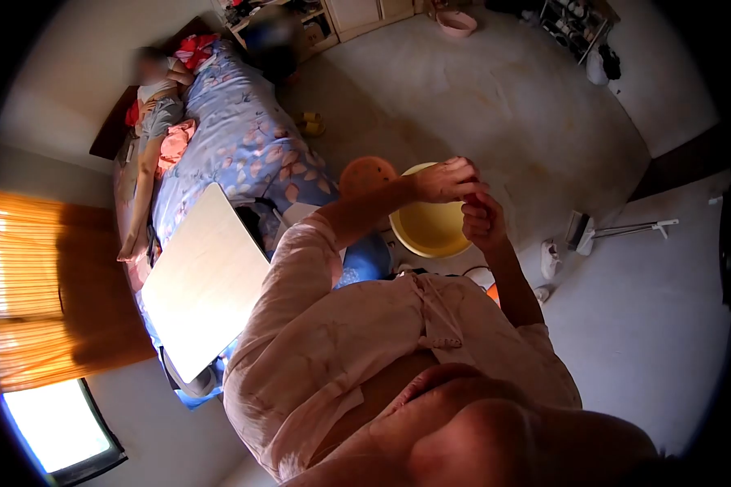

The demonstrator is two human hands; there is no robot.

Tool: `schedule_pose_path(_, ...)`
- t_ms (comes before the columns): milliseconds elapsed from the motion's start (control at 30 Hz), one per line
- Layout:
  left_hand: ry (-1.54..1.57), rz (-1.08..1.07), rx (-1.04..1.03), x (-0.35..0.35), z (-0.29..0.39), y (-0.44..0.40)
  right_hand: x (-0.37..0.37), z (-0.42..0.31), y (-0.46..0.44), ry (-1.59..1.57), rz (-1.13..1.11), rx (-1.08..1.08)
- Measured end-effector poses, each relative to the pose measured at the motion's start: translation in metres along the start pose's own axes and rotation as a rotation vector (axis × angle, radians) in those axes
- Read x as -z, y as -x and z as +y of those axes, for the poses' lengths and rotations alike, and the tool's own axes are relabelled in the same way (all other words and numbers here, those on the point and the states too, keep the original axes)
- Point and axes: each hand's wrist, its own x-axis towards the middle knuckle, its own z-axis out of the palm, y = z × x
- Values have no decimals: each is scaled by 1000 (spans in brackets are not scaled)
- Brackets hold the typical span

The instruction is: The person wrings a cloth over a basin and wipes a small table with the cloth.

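Note:
Both of my hands are raised in front of me, close together above the yellow basin (430,231). My left hand (447,179) has its fingers bent and pinched together. Just beside it, my right hand (483,221) is closed with its fingers curled in. The fingertips of the two hands meet or nearly meet. Anything between them is hidden or too small to make out. Behind my left forearm shows an orange round stool or lid with holes (367,175).
Left is a bed with a blue floral cover (235,142), where a person (158,105) lies. A pale board-like tabletop (203,284) stands at the bed's near end. A broom and dustpan (585,234) and white shoes (550,258) are right. A pink basin (456,23) sits far back.

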Motion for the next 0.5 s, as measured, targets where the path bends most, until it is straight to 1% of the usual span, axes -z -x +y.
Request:
schedule_pose_path(67,-53,-8,-51,1,-4,-3,-5,-1,0,63,-9,-6)
schedule_pose_path(133,-45,-14,-39,5,-4,-9,-9,4,-4,77,-20,-101)
schedule_pose_path(167,-35,-21,-23,7,-3,-12,-7,6,-4,-24,-56,-115)
schedule_pose_path(200,-36,-22,-30,11,0,-17,-8,9,-5,-21,-60,-110)
schedule_pose_path(267,-81,121,-66,19,6,-28,-10,14,-6,-100,-155,-88)
schedule_pose_path(400,-35,69,-91,17,3,-41,-15,22,-6,-132,-190,-45)
schedule_pose_path(467,62,215,-177,31,10,-59,-20,23,-4,-58,-185,-60)
schedule_pose_path(500,65,213,-180,35,13,-62,-25,23,-4,-59,-186,-55)
